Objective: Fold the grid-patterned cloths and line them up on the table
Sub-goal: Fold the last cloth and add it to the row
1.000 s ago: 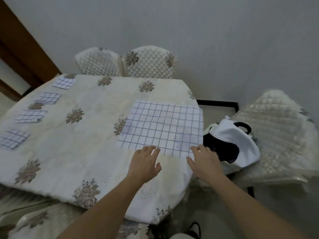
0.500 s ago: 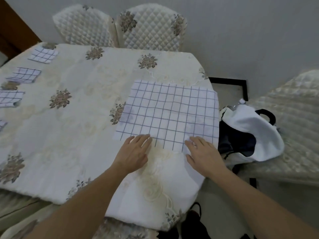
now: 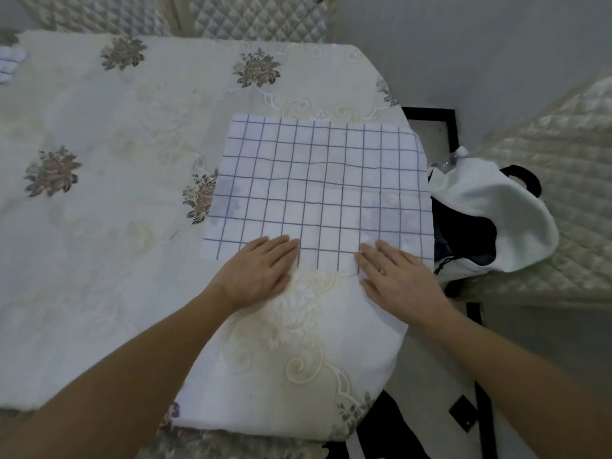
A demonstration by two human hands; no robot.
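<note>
A white cloth with a dark grid pattern (image 3: 318, 190) lies spread flat near the right end of the table (image 3: 99, 226). My left hand (image 3: 256, 271) rests flat on the cloth's near edge, left of the middle, fingers straight. My right hand (image 3: 395, 276) lies flat on the near edge toward the right corner, fingers straight too. One folded grid cloth (image 3: 10, 62) shows at the far left edge of the view; the others in that row are out of frame.
The table wears a cream embroidered cover with brown flower motifs. A white and black bag (image 3: 490, 217) sits on a quilted chair (image 3: 546, 180) close to the table's right side. Two quilted chairs (image 3: 251, 14) stand at the far end against the wall.
The view has tilted down and moved closer to the table. Both hands have slid slightly forward onto the cloth's near edge and lie flat there. The cloth has stayed spread in place.
</note>
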